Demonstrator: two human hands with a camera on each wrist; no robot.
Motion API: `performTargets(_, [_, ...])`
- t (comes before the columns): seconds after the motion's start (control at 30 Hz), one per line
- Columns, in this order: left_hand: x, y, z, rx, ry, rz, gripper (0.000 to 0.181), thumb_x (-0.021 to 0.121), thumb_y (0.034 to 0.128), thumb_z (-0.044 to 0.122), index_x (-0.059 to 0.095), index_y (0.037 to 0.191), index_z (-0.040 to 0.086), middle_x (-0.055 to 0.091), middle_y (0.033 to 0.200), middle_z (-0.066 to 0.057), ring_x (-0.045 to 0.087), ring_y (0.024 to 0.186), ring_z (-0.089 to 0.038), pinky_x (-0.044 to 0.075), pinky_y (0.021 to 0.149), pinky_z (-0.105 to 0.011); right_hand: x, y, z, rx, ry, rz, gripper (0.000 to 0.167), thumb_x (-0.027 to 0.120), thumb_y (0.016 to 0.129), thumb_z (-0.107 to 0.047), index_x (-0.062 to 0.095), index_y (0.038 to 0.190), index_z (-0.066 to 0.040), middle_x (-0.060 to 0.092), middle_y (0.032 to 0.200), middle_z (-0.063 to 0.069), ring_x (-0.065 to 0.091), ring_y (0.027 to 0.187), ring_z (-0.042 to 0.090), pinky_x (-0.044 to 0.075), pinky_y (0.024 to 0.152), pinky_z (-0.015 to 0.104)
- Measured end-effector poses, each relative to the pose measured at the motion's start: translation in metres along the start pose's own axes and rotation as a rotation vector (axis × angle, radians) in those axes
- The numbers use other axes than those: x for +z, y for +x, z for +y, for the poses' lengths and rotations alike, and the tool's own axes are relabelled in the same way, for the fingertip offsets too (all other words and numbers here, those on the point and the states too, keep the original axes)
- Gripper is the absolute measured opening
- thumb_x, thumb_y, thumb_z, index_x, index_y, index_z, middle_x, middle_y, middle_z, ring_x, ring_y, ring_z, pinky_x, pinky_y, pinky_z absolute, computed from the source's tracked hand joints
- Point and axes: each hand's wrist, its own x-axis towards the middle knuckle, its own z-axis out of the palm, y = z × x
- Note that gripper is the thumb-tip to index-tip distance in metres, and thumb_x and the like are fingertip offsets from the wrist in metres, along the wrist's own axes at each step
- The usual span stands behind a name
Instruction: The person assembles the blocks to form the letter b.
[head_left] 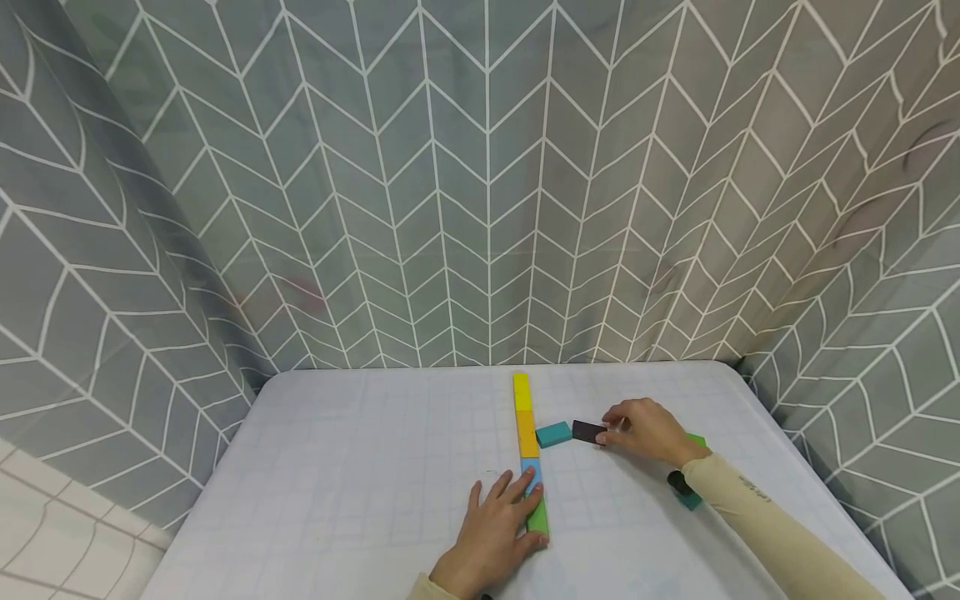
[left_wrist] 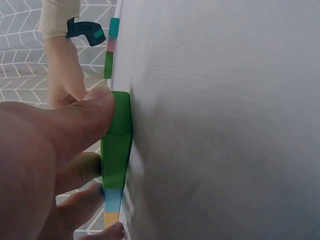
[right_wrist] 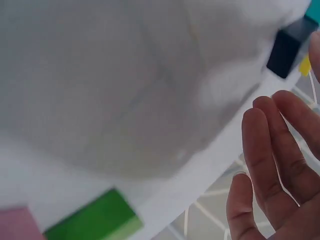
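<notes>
A straight row of coloured blocks runs away from me: a green block (head_left: 537,518), a blue block (head_left: 529,471), an orange block (head_left: 528,433) and a yellow block (head_left: 521,390). My left hand (head_left: 495,527) rests along the near part, fingers spread and fairly straight. Its thumb touches the end of the green block (left_wrist: 117,157) in the left wrist view. A teal block (head_left: 553,434) lies beside the orange one. Next to it, my right hand (head_left: 651,433) pinches the right end of a black block (head_left: 587,432) between thumb and index finger; its other fingers are extended.
Right of the row, another green block (head_left: 697,439) and another teal block (head_left: 689,501) are partly hidden by my right arm. A pink block (right_wrist: 20,223) lies beside that green one in the right wrist view. A patterned curtain (head_left: 487,183) borders the white table (head_left: 360,475).
</notes>
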Motion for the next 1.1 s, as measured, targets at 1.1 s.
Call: performTargets(1.1, [0.0,-0.001,-0.003,0.02,-0.048,0.012,0.068,0.079,0.0914,0.051,0.061,0.151,0.025,0.045,0.168,0.003,0.044,0.152,-0.037,0.03,0.116,-0.08,-0.037,-0.056,0.053,0.215,0.061,-0.087,0.027,0.079,0.094,-0.016,0.074,0.115,0.0,0.074,0.093,0.003,0.067,0.085,0.016,0.058,0.073,0.035])
